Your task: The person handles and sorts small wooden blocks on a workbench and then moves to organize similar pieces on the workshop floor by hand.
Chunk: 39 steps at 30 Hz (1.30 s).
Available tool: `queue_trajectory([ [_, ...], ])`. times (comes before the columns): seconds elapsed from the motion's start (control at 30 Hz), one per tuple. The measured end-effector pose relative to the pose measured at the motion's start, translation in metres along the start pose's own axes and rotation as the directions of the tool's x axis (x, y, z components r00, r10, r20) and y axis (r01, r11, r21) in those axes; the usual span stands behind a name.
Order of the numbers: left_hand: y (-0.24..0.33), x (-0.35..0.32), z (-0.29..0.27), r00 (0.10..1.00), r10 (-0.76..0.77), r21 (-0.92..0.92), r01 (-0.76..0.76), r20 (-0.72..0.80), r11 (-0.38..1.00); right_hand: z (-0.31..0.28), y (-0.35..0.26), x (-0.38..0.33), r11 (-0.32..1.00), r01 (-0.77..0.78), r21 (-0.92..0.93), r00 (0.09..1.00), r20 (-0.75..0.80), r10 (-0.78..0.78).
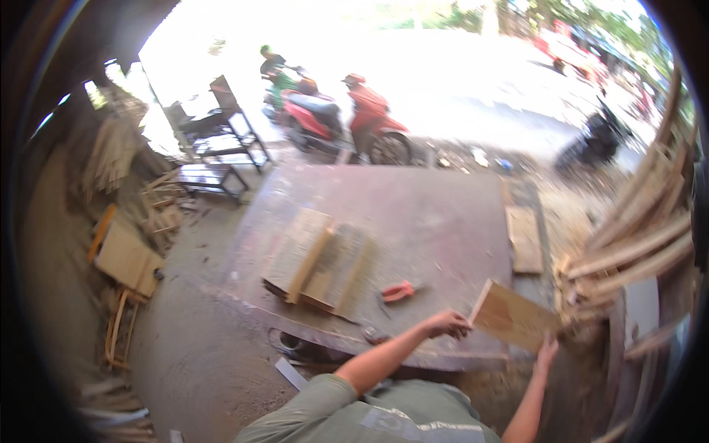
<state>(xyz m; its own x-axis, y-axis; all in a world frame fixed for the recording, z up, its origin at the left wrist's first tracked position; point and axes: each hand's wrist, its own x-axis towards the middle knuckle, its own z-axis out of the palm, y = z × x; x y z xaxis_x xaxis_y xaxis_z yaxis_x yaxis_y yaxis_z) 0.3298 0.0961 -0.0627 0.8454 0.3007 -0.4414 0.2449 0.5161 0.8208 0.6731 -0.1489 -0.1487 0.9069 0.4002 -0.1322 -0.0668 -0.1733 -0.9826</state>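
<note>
Wooden board (515, 315), in the head view, sits over the near right corner of your worktop (443, 221), long axis running far-left to near-right. Your right hand (546, 349) has its grip clamped on the right end; your left hand (447, 323) curls at the left end, clamped or apart I cannot tell.

Red scooter (367, 111): parked, upper centre | Dark motorcycle (597, 138): upper right | Long timber (628, 247): piled, right | Low dark bench (207, 176): left | Orange-edged panel (129, 255): tilted, far left
</note>
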Motion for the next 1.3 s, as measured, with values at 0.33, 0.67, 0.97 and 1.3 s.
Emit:
queue_trajectory([
  [0.33,0.009,0.005,-0.072,0.715,0.345,0.664,0.219,-0.607,0.715,-0.080,0.033,0.027,0.927,0.119,-0.355,0.973,-0.144,-0.180],
  [0.67,-0.003,0.036,-0.025,0.761,0.648,0.938,-0.213,-0.017,0.274,-0.057,-0.046,0.052,0.805,0.044,-0.592,0.991,0.128,0.040],
  [0.97,-0.037,0.067,0.006,0.931,0.339,0.886,-0.269,0.139,0.376,-0.073,-0.013,0.027,0.503,0.211,-0.838,0.976,0.150,-0.159],
  [1.3,-0.024,0.052,-0.007,0.928,0.360,0.955,-0.188,0.096,0.231,-0.034,-0.030,0.002,0.511,0.286,-0.811,0.958,0.245,-0.148],
])
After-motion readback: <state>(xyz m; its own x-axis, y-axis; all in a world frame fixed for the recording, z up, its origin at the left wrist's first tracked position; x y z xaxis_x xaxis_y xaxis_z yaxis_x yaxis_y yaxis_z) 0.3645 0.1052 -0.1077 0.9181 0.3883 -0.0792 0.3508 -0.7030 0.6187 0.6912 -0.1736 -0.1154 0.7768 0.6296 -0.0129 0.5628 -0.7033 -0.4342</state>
